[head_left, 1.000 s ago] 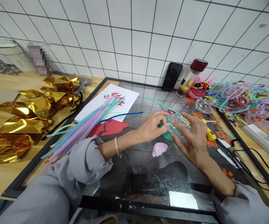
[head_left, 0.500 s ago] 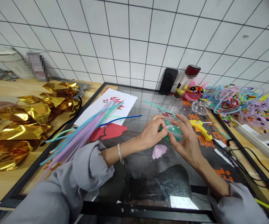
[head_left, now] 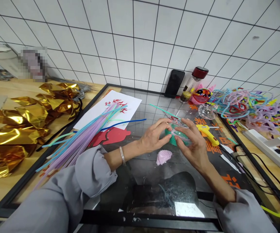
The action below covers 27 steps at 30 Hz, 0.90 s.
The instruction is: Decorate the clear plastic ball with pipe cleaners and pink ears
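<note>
Left hand [head_left: 151,137] and right hand [head_left: 196,145] grip the green piece [head_left: 182,134], likely light and crushable, best held by its edges.

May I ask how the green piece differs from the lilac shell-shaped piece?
The green piece is held between the left hand and right hand; the lilac shell-shaped piece lies apart, untouched. The hands partly hide the green piece, whereas the lilac shell-shaped piece shows its ridged surface openly.

I hold 1 round green piece [head_left: 173,139] between my left hand [head_left: 154,136] and right hand [head_left: 192,142] — ridged at the side, shiny on top; they hide part of it.
</note>
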Each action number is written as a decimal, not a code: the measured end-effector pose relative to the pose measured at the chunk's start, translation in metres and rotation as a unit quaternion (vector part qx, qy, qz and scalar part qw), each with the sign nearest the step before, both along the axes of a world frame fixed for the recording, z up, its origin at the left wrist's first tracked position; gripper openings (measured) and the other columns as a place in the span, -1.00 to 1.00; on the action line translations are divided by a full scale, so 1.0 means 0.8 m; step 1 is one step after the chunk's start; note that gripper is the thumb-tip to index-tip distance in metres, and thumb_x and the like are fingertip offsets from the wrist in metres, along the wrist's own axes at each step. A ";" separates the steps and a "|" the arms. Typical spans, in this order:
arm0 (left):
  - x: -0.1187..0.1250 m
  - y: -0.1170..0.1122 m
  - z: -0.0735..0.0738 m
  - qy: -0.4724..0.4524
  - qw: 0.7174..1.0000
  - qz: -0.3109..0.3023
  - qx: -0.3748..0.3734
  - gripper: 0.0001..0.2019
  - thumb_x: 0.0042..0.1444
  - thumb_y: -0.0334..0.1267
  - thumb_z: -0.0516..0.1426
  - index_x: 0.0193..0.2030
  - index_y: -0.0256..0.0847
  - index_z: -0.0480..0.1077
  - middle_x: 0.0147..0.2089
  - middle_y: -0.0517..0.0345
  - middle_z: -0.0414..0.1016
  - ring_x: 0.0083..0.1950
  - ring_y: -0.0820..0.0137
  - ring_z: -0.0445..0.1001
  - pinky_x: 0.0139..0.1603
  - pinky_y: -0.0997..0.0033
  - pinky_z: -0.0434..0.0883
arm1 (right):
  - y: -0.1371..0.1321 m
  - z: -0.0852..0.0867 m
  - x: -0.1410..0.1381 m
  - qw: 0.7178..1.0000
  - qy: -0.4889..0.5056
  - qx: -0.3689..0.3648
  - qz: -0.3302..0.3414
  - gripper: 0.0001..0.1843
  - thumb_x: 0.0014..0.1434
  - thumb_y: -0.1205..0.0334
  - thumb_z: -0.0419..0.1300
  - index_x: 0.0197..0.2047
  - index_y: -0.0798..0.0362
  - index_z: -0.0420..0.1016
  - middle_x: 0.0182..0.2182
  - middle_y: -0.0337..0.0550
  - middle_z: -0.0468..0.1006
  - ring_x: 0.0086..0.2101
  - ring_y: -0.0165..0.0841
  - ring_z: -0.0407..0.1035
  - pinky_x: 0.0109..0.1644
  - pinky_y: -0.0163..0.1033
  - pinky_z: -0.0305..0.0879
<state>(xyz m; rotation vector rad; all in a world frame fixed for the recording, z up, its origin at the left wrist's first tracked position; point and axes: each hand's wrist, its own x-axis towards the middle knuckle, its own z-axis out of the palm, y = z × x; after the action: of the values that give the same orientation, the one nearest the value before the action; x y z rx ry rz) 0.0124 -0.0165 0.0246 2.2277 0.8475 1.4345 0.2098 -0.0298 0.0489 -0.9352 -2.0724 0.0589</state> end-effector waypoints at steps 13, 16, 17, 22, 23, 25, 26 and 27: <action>-0.002 0.005 0.005 0.120 0.989 0.037 0.084 -0.84 0.31 -0.32 0.03 -0.08 -0.20 0.43 0.16 -0.11 0.46 0.15 0.27 0.51 0.14 0.22 0.52 | -0.002 0.000 -0.001 1.000 -0.006 0.007 0.004 -0.71 0.26 0.23 0.20 0.05 -0.07 0.53 0.23 0.03 0.44 0.25 -0.04 0.31 0.34 0.25 0.22; -0.008 0.008 0.009 0.189 0.971 0.053 0.133 -0.82 0.33 -0.31 0.02 -0.09 -0.20 0.45 0.15 -0.10 0.49 0.12 0.27 0.54 0.12 0.22 0.52 | -0.002 0.001 -0.002 1.000 -0.008 0.010 0.011 -0.72 0.26 0.25 0.20 0.05 -0.05 0.53 0.23 0.05 0.43 0.25 -0.05 0.30 0.34 0.24 0.22; -0.009 0.009 0.010 0.202 0.967 0.055 0.147 -0.81 0.33 -0.30 0.02 -0.08 -0.20 0.45 0.14 -0.10 0.50 0.11 0.26 0.54 0.11 0.22 0.53 | -0.002 0.001 -0.002 1.000 -0.008 0.010 0.012 -0.72 0.26 0.25 0.20 0.04 -0.05 0.53 0.22 0.05 0.44 0.25 -0.06 0.30 0.34 0.24 0.23; -0.011 0.013 0.013 0.200 0.964 0.041 0.171 -0.80 0.35 -0.32 -0.01 -0.11 -0.25 0.43 0.10 -0.14 0.50 0.10 0.29 0.54 0.09 0.27 0.54 | -0.002 0.002 -0.003 1.000 -0.006 0.007 0.011 -0.73 0.26 0.25 0.20 0.04 -0.06 0.53 0.21 0.04 0.44 0.24 -0.06 0.32 0.34 0.25 0.22; -0.011 0.013 0.013 0.193 0.965 0.037 0.173 -0.81 0.35 -0.32 -0.01 -0.12 -0.26 0.43 0.09 -0.14 0.50 0.10 0.30 0.53 0.09 0.29 0.54 | -0.002 0.002 -0.004 1.000 -0.004 0.007 0.012 -0.73 0.26 0.25 0.20 0.03 -0.06 0.53 0.21 0.04 0.45 0.24 -0.07 0.32 0.34 0.24 0.22; -0.010 0.013 0.012 0.182 0.967 0.032 0.178 -0.82 0.35 -0.33 -0.01 -0.14 -0.27 0.42 0.06 -0.14 0.51 0.09 0.31 0.53 0.09 0.32 0.54 | -0.002 0.002 -0.004 1.000 -0.001 0.008 0.014 -0.73 0.26 0.26 0.21 0.03 -0.04 0.53 0.20 0.05 0.45 0.23 -0.07 0.32 0.34 0.22 0.23; -0.009 0.013 0.012 0.179 0.967 0.031 0.180 -0.82 0.35 -0.34 -0.01 -0.15 -0.27 0.41 0.05 -0.14 0.51 0.08 0.32 0.54 0.09 0.33 0.54 | -0.002 0.001 -0.004 1.000 0.001 0.008 0.015 -0.73 0.25 0.27 0.21 0.02 -0.03 0.53 0.20 0.06 0.45 0.23 -0.07 0.32 0.34 0.22 0.23; -0.009 0.013 0.011 0.178 0.967 0.031 0.180 -0.83 0.34 -0.34 0.00 -0.16 -0.27 0.41 0.04 -0.13 0.52 0.06 0.32 0.54 0.09 0.32 0.54 | -0.002 0.001 -0.004 1.000 0.002 0.008 0.015 -0.73 0.25 0.27 0.22 0.02 -0.03 0.53 0.20 0.06 0.46 0.23 -0.07 0.32 0.34 0.21 0.22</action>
<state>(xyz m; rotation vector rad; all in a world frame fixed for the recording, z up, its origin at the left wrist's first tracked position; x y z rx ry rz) 0.0055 -0.0061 0.0334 2.8166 0.8213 1.3205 0.2069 -0.0317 0.0499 -0.8923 -2.0797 0.0596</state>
